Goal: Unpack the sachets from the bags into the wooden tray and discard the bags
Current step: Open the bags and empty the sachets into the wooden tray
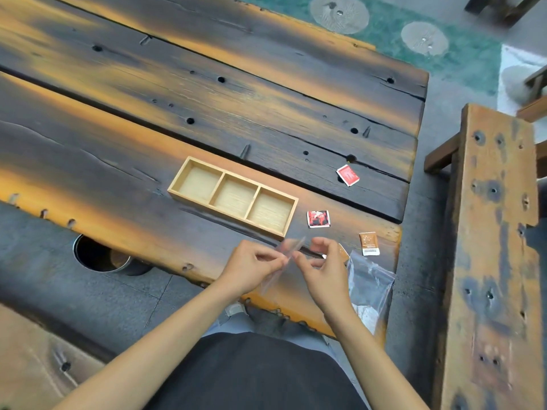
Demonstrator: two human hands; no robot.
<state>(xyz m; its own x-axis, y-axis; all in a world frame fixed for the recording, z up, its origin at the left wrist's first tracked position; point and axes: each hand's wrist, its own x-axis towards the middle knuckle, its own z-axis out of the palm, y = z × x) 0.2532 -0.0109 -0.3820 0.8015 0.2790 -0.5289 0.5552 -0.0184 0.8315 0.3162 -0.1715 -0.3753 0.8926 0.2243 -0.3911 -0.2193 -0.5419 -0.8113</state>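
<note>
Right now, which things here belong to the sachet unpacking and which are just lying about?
Job:
wooden tray, three compartments
clear bag pinched by left hand and right hand
second clear bag
red sachet
red-and-black sachet
brown sachet
round bin beside the table, likely for bags

Lying about:
wooden bench

A wooden tray lies on the table, three sachets on the boards to its right; nearer the person, both hands hold a bag, another bag just right of them
</note>
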